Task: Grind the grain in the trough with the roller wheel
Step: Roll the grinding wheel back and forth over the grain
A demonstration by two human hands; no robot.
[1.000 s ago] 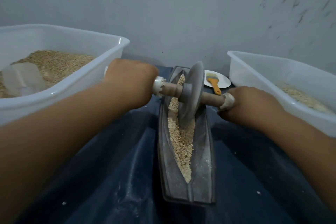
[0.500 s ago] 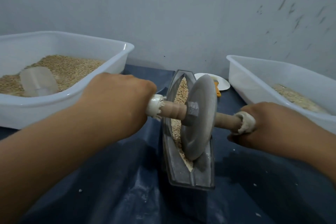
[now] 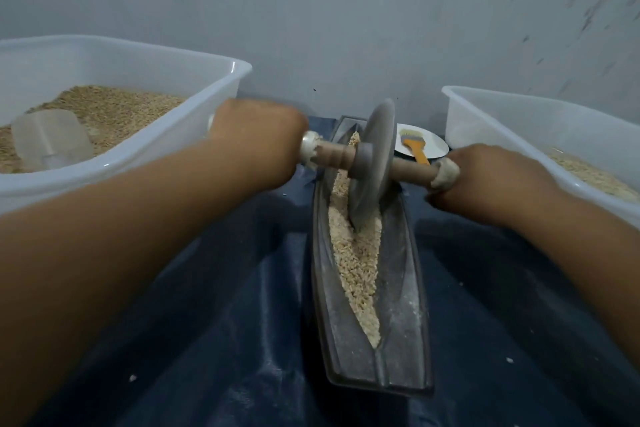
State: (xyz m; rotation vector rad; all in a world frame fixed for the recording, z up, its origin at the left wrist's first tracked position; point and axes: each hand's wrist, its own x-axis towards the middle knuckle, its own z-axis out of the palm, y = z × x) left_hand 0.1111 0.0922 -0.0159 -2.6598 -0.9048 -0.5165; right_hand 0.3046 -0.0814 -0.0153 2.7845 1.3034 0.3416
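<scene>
A long grey metal trough (image 3: pixel 401 315) lies lengthwise in front of me on a dark blue sheet, with pale grain (image 3: pixel 356 263) along its groove. The grey roller wheel (image 3: pixel 372 163) stands on edge in the far half of the groove, on a wooden axle that sticks out on both sides. My left hand (image 3: pixel 256 142) is closed around the axle's left end. My right hand (image 3: pixel 491 180) is closed around the right end. Both handle ends are hidden inside my fists.
A white tub (image 3: pixel 194 149) with grain and a clear scoop (image 3: pixel 52 140) stands at the left. Another white tub (image 3: pixel 519 121) holding some grain is at the right. Behind the trough lies a white plate (image 3: pixel 434 146) with an orange-handled brush (image 3: pixel 415 147). A wall is close behind.
Half a second ago the wheel was at the near end of the trough. Both hands have pushed it away from me, back to the far half, uncovering the grain in the near part.
</scene>
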